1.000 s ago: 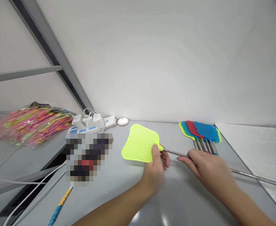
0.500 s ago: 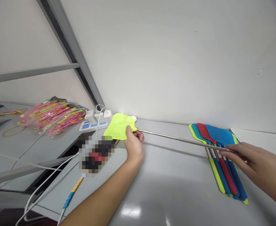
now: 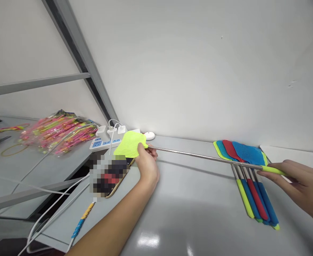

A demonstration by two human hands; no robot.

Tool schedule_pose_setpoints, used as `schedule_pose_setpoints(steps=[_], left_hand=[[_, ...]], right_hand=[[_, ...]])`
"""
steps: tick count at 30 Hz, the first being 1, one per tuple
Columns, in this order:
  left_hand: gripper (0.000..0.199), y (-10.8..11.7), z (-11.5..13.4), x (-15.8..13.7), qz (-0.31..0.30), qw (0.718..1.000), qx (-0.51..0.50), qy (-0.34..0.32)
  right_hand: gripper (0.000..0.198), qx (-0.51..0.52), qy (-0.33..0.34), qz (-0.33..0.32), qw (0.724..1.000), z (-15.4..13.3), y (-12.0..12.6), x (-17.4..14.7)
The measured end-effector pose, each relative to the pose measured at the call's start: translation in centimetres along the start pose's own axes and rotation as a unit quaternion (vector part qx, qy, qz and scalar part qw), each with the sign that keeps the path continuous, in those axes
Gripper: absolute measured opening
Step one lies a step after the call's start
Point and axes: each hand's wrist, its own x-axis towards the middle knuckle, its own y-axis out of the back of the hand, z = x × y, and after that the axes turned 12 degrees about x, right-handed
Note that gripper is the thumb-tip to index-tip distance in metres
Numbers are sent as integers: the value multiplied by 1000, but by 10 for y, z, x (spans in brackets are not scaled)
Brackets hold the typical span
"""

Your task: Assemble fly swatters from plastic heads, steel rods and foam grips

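Note:
A yellow-green fly swatter (image 3: 129, 144) with a long thin metal rod is stretched out between my hands above the table. My left hand (image 3: 147, 163) is closed at the neck, its thumb on the base of the mesh head. Around the yellow-green handle at the other end, my right hand (image 3: 297, 181) is closed, hiding part of it. Beneath the rod, near my right hand, a stack of fly swatters (image 3: 248, 156) in blue, red, teal and yellow-green lies on the grey table (image 3: 199, 199).
A phone (image 3: 112, 176), partly blurred out, lies left of my left arm. Behind it are a white power strip (image 3: 100, 144) with plugs and cables, and a white mouse-like object (image 3: 149, 136). Bagged colourful items (image 3: 63, 131) lie on the left table beyond a metal frame (image 3: 87, 64).
The yellow-green handle now shows at my right hand, which has shifted right along the swatter. My left hand and the mesh head have moved slightly left.

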Motion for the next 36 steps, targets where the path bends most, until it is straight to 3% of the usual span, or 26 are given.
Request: schedule_pose_setpoints(steps=[4,7,10,14,18,20,23,26,30,33,36], left_hand=[[37,-5,-14,-52,-102,993,41,42],[48,-4,-20,-93,-210,972,94,49],[49,-1,-21,-113,-289,953,89,33],[47,0,-19,-108,-310,947,78,-6],[47,-1,-20,-94,-330,939,98,-16],[48,-1,-24,-88,-366,922,123,-16],[48,0,-32,-78,-445,873,197,-41],[50,2,-37,-70,-528,804,260,-87],[45,3,-32,-69,-590,719,344,-131],[45,2,-27,-72,-594,687,389,-155],[46,0,-25,-73,-590,676,411,-164]], right_hand=[[46,8,73,-84,994,-40,-12,-5],[40,49,87,-82,992,-74,-25,-7],[37,104,72,-90,988,-98,-33,-9],[39,159,2,-118,980,-112,-36,-11],[38,223,-90,-209,948,-118,-35,-11],[32,260,-116,-254,924,-122,-33,-11],[28,281,-123,-300,903,-130,-27,-10],[27,269,-170,-287,903,-124,-19,-4],[31,157,-285,-194,925,-83,-7,8],[33,75,-359,-181,913,-45,-1,12],[31,29,-393,-198,897,-24,-1,12]])
